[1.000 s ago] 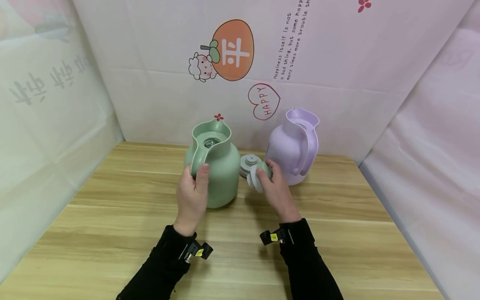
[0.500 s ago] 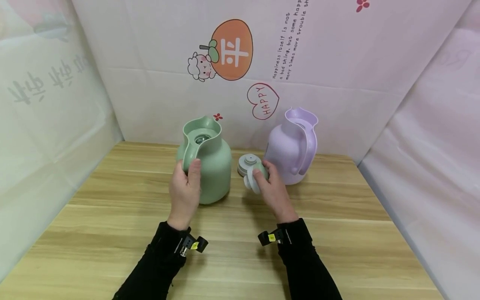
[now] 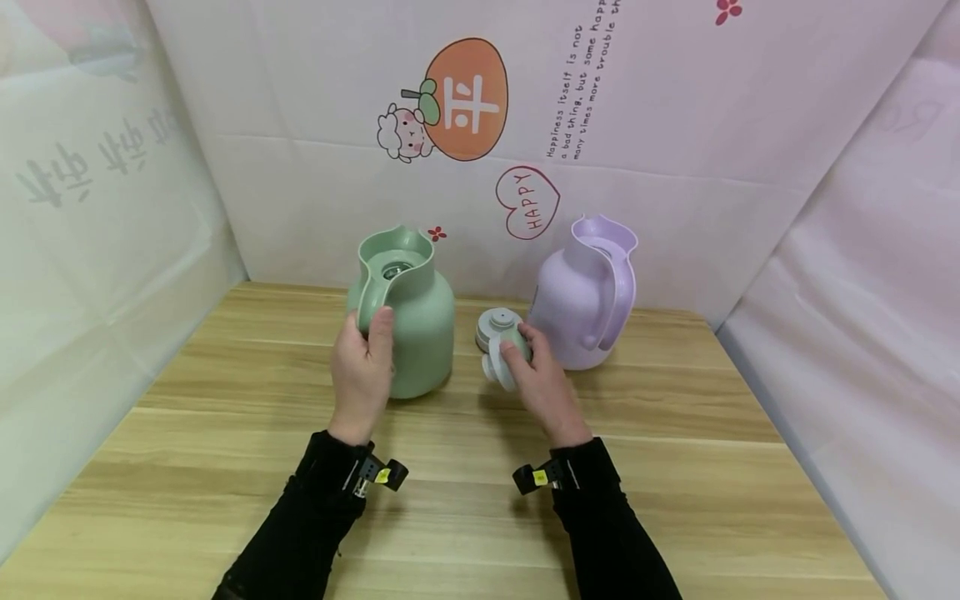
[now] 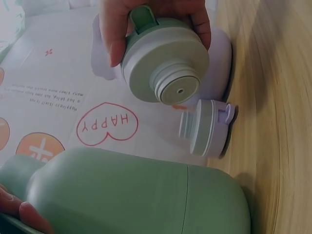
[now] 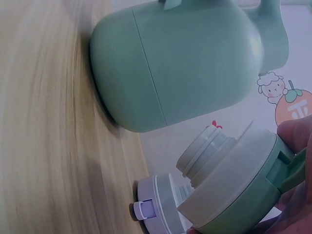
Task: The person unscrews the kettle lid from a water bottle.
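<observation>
In the head view my left hand (image 3: 362, 375) grips the handle of a green thermos jug (image 3: 422, 337). The jug is upright and lidless, its round mouth (image 3: 397, 270) showing inside the spouted collar. Whether its base touches the table I cannot tell. My right hand (image 3: 553, 390) holds a green lid with a pale grey underside (image 4: 165, 58), tilted so its threaded plug faces toward the green jug. Just behind it a lilac lid (image 4: 210, 127) lies upside down on the table, plug up. A lilac thermos jug (image 3: 564, 304) stands beyond my right hand, without a lid.
The wooden table (image 3: 450, 517) carries all of this. A white printed cloth (image 3: 315, 200) rises behind the jugs, and similar white cloth walls close off the left and right sides.
The left hand has shifted the green jug left and slightly back, away from the lilac lid. The right hand and green lid have drifted slightly left. The lilac jug and lid stay put.
</observation>
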Tool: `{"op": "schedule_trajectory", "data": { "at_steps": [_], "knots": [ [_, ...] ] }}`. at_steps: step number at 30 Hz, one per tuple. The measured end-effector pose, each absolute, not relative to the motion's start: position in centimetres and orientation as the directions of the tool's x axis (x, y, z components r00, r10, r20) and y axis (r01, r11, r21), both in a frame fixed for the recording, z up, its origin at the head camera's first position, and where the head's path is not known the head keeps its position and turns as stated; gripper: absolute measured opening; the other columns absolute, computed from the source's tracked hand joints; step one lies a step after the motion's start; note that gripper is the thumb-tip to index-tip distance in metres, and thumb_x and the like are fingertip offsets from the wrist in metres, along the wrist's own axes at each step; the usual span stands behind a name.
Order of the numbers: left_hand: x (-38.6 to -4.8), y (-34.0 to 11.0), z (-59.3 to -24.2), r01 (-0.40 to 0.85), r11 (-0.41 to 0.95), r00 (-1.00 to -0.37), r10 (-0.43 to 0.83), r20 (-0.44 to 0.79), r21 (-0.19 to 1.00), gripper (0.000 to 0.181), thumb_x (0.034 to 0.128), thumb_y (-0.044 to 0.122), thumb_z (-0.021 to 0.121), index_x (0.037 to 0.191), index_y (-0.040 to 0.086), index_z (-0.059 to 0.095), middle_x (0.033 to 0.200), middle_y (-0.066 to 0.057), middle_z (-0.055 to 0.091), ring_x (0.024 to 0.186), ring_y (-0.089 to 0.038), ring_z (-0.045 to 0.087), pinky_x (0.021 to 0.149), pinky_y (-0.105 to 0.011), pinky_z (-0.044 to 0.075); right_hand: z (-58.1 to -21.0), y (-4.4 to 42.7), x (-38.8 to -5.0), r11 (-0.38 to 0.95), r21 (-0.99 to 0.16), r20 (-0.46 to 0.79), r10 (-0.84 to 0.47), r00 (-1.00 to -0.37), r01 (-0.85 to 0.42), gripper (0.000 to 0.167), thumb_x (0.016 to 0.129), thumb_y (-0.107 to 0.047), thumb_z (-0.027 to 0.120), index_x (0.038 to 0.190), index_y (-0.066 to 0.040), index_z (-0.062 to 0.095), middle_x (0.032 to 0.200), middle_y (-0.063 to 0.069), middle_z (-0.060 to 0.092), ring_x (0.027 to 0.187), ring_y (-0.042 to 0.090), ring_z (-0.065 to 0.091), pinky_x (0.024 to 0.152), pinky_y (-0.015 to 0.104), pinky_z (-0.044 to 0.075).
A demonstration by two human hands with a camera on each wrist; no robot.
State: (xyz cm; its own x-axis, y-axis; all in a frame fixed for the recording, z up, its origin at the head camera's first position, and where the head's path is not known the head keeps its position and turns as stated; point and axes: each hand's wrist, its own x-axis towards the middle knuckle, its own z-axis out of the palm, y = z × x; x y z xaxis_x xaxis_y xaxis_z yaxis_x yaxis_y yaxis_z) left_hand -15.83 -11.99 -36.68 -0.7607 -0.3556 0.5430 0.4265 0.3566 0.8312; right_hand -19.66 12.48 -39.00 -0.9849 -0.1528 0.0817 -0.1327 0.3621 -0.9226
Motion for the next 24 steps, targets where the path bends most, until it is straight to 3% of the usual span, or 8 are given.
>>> {"op": "schedule_trajectory", "data": {
  "at_steps": [15, 24],
  "knots": [
    [-17.3, -13.6, -36.5, 0.376, 0.388, -0.771, -0.372, 0.516, 0.842, 0.035, 0.1107, 0.040, 0.049, 0.094, 0.010, 0.052, 0.067, -0.002, 0.049, 0.050, -0.013, 0.049, 0.049, -0.028, 0.041, -39.5, 12.0, -19.7, 0.361, -0.925, 0.063, -0.166, -0.984, -0.120, 0.073, 0.106, -0.055, 0.050, 0.162, -0.012, 0.030, 0.169, 0.018, 0.028, 0.156, 0.031, 0.027, 0.126, 0.054, 0.022],
    [-18.2, -14.8, -36.4, 0.343, 0.386, -0.791, -0.373, 0.485, 0.856, 0.043, 0.1093, 0.051, 0.047, 0.099, 0.009, 0.053, 0.072, -0.004, 0.051, 0.057, -0.019, 0.054, 0.054, -0.030, 0.045, -39.5, 11.6, -19.7, 0.350, -0.932, 0.038, -0.161, -0.986, -0.093, 0.072, 0.107, -0.052, 0.051, 0.162, -0.011, 0.030, 0.169, 0.018, 0.028, 0.156, 0.032, 0.027, 0.126, 0.054, 0.022]
  ]
}}
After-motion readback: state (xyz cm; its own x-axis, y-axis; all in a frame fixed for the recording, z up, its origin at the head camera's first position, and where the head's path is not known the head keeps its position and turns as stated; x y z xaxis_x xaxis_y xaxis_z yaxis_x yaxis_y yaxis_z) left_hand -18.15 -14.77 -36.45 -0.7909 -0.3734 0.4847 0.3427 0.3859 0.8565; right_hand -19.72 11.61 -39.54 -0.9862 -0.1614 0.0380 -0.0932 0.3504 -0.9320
